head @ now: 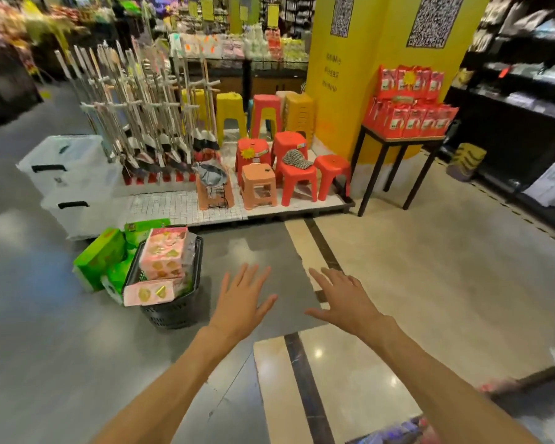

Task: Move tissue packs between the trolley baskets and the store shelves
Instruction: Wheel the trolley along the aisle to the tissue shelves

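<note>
Both arms are out front over the shop floor; the left hand (242, 302) is spread flat, fingers straight and apart, its grip released and holding nothing; the right hand (345, 299) is the same story, palm down, fingers fanned, grip released, nothing in it. Down to the left of the left hand sits a black basket (177, 310) on the grey floor (45, 347), and it is loaded: a pink tissue pack (164, 256) stands tall in it, and a second pink pack (149, 293) lies across the near rim, poking out over the edge. Just beside the basket, on its far left, green tissue packs (100, 256) are stacked against each other; whether they rest in a second basket or on the floor is hard to say from here. Beyond them, clear storage boxes (68, 165) with black handles; further back, a row of mops (148, 123), then red and yellow plastic stools (289, 168); a small black worktop (401, 141) by the yellow pillar (359, 91) carries red packets (410, 107); dark shelves (526, 91) run along the right.
</note>
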The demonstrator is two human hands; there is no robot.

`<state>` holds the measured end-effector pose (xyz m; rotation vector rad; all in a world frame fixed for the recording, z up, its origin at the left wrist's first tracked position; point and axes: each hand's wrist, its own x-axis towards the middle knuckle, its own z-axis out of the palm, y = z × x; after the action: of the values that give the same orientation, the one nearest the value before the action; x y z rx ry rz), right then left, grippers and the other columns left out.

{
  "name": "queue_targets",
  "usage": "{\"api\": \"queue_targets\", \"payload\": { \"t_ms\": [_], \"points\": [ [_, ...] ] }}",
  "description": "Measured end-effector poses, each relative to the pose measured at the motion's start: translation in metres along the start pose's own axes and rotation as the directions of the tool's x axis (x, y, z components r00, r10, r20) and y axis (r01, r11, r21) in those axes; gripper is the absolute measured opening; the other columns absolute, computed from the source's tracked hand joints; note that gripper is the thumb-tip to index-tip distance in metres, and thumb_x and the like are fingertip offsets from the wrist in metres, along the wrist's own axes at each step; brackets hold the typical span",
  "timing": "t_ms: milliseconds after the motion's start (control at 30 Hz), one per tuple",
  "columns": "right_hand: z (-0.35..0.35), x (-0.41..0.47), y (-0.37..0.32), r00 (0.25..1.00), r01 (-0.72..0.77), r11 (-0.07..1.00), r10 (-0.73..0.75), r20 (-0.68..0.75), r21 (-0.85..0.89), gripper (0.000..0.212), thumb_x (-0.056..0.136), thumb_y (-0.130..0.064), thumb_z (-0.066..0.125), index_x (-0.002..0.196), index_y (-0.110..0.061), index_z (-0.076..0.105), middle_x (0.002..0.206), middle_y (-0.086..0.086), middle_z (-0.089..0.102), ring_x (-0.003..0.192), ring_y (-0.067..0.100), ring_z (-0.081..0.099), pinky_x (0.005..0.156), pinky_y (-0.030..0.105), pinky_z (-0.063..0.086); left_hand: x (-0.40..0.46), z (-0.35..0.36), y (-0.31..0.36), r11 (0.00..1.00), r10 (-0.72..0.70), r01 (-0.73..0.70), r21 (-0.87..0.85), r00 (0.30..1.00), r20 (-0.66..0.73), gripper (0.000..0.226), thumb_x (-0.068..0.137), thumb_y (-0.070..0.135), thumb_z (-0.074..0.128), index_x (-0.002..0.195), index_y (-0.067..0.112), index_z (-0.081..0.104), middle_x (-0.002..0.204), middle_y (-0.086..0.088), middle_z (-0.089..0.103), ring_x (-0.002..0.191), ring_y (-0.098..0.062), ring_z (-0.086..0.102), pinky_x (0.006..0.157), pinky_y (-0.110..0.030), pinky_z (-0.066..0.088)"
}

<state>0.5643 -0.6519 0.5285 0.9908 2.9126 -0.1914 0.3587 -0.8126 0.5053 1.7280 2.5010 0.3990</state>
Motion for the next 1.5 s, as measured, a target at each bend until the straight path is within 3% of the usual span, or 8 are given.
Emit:
{"api": "queue_targets", "payload": {
  "t_ms": [100,267,600,733,1033,1100,1300,1500],
  "points": [
    [-0.005,0.06,0.024,1.0,0.023,0.999,-0.023,-0.004,-0.04,0.095,0.088,-0.076,0.052,0.162,-0.033,0.011,0.165,0.0,0.026,0.152,0.023,0.024,0.122,0.05,0.025,0.059,0.004,-0.007,1.0,-0.023,0.023,-0.01,1.0,-0.01,0.109,0.074,0.084,-0.023,0.162,0.033,0.016,0.17,-0.001,0.018,0.158,-0.021,0.005,0.126,-0.049,0.002],
    [-0.004,0.176,0.064,0.998,0.069,0.996,-0.07,-0.004,-0.054,0.096,0.087,-0.076,0.053,0.162,-0.032,0.011,0.165,0.0,0.026,0.152,0.022,0.024,0.123,0.05,0.025,0.166,0.029,-0.034,0.998,-0.052,0.051,-0.035,0.998,-0.021,0.09,0.087,0.076,0.001,0.161,0.03,0.023,0.169,-0.003,0.022,0.158,-0.023,0.009,0.125,-0.051,0.005],
    [-0.034,0.419,0.154,0.994,0.105,0.987,-0.105,0.007,-0.121,0.094,0.089,-0.076,0.049,0.162,-0.031,0.01,0.166,0.004,0.026,0.153,0.024,0.021,0.122,0.047,0.024,0.415,0.05,-0.081,0.996,-0.09,0.09,0.026,0.996,-0.01,0.086,0.091,0.075,0.0,0.161,0.031,0.022,0.169,-0.002,0.022,0.158,-0.023,0.008,0.127,-0.054,0.004],
    [-0.048,0.511,0.181,0.99,0.141,0.982,-0.14,0.017,-0.127,0.095,0.089,-0.075,0.05,0.162,-0.031,0.008,0.166,0.007,0.025,0.154,0.026,0.019,0.123,0.05,0.022,0.499,0.043,-0.102,0.991,-0.123,0.124,0.048,0.992,-0.011,0.096,0.085,0.079,-0.012,0.163,0.031,0.016,0.171,-0.002,0.017,0.159,-0.023,0.004,0.125,-0.052,-0.002],
    [-0.061,0.762,0.219,0.938,0.347,0.932,-0.345,0.041,-0.108,0.095,0.088,-0.077,0.05,0.161,-0.032,0.01,0.168,0.003,0.02,0.155,0.025,0.016,0.124,0.055,0.017,0.682,0.054,-0.186,0.933,-0.343,0.346,0.094,0.938,-0.046,0.074,0.099,0.07,0.012,0.163,0.031,0.014,0.171,-0.002,0.014,0.159,-0.022,0.002,0.127,-0.053,0.0],
    [-0.071,0.818,0.226,0.906,0.422,0.898,-0.422,0.031,-0.123,0.093,0.087,-0.077,0.05,0.16,-0.032,0.014,0.166,0.002,0.024,0.155,0.026,0.018,0.122,0.054,0.018,0.723,0.052,-0.203,0.901,-0.422,0.422,0.098,0.906,-0.021,0.073,0.101,0.069,0.016,0.163,0.032,0.009,0.172,0.0,0.008,0.159,-0.021,-0.003,0.127,-0.052,-0.003],
    [-0.1,0.973,0.205,0.794,0.608,0.777,-0.589,0.154,-0.163,0.096,0.087,-0.08,0.045,0.161,-0.032,0.009,0.167,0.006,0.022,0.154,0.029,0.019,0.122,0.056,0.016,0.784,0.036,-0.257,0.765,-0.637,0.642,0.06,0.767,-0.078,0.093,0.085,0.076,-0.008,0.163,0.031,0.014,0.171,-0.001,0.014,0.159,-0.023,0.004,0.127,-0.054,0.004],
    [-0.104,1.089,0.12,0.612,0.79,0.583,-0.763,0.208,-0.187,0.098,0.086,-0.084,0.04,0.162,-0.032,0.006,0.169,0.006,0.015,0.156,0.026,0.013,0.123,0.054,0.014,0.788,0.029,-0.329,0.564,-0.817,0.825,-0.022,0.554,-0.159,0.081,0.095,0.073,0.013,0.155,0.027,0.043,0.161,-0.006,0.041,0.153,-0.029,0.03,0.122,-0.06,0.022]
  ]
}}
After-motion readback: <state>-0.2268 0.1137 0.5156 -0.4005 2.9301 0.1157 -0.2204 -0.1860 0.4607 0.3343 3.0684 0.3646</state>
